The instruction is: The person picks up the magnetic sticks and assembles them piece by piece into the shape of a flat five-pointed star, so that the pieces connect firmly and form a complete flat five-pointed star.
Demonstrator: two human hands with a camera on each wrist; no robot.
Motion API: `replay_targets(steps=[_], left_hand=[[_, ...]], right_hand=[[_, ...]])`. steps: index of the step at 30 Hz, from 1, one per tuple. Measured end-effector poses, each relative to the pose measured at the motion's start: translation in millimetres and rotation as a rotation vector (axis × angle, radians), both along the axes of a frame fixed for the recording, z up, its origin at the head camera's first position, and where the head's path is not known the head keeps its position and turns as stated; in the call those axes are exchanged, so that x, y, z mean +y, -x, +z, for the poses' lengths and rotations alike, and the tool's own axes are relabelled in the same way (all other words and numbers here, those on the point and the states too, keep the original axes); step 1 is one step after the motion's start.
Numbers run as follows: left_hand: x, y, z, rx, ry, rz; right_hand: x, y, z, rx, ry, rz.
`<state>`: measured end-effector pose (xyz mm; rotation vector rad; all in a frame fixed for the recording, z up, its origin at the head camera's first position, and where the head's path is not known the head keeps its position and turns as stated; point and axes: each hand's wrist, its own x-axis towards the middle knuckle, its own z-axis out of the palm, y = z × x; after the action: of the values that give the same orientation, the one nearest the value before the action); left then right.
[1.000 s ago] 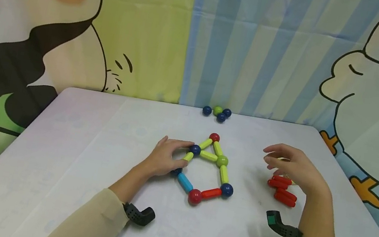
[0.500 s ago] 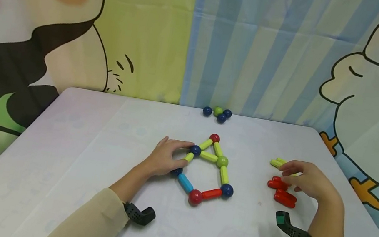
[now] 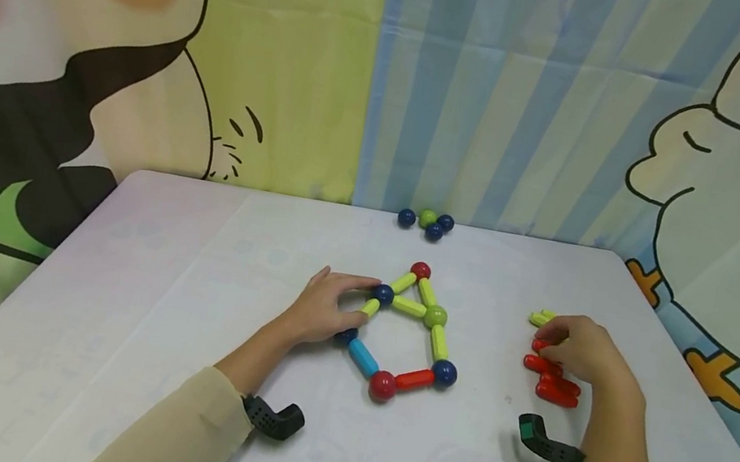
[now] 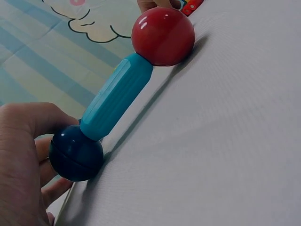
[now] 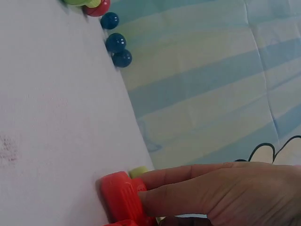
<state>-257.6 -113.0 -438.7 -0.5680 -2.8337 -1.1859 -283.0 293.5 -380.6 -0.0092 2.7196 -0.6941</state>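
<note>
On the white table lies a frame of magnetic rods and balls, with yellow-green rods [image 3: 408,306], a light-blue rod [image 3: 363,358], a red rod [image 3: 414,379] and red, blue and green balls at the joints. My left hand [image 3: 317,310] holds its left side, index finger at the upper blue ball [image 3: 383,294] and thumb near the lower blue ball [image 4: 76,153]. In the left wrist view, the light-blue rod runs from that ball to a red ball [image 4: 163,36]. At the right, my right hand [image 3: 584,351] pinches a red magnetic rod [image 3: 540,345], partly hidden by the fingers.
More red rods [image 3: 557,390] lie just in front of the right hand. Yellow-green rods [image 3: 540,317] peek out behind it. Three blue balls and a green ball [image 3: 427,218] sit near the table's far edge, before a printed cloth backdrop [image 3: 508,123].
My right hand has come down among the rods, drawn back right, then moved left onto a red rod, which it now pinches. The left hand keeps its place on the frame.
</note>
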Motion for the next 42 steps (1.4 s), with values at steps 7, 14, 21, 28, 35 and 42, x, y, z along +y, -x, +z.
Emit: replay_targets(steps=[7, 14, 21, 28, 35, 42], left_hand=[[0.7, -0.8, 0.8, 0.002, 0.001, 0.006], [1.0, 0.2, -0.5, 0.004, 0.005, 0.009], [1.3, -0.1, 0.0, -0.01, 0.005, 0.008], [0.8, -0.2, 0.3, -0.001, 0.009, 0.01], [1.1, -1.0, 1.2, -0.003, 0.006, 0.01], [1.5, -0.9, 0.9, -0.014, -0.006, 0.011]], right_hand=[[-12, -0.5, 5.3, 0.091, 0.034, -0.023], [-20, 1.8, 6.9, 0.155, 0.059, -0.002], [-20, 1.6, 5.2, 0.103, 0.087, -0.001], [-29, 1.6, 7.8, 0.129, 0.154, 0.051], [-53, 3.3, 4.8, 0.104, 0.207, 0.126], [-79, 7.1, -4.7, 0.053, 0.205, 0.223]])
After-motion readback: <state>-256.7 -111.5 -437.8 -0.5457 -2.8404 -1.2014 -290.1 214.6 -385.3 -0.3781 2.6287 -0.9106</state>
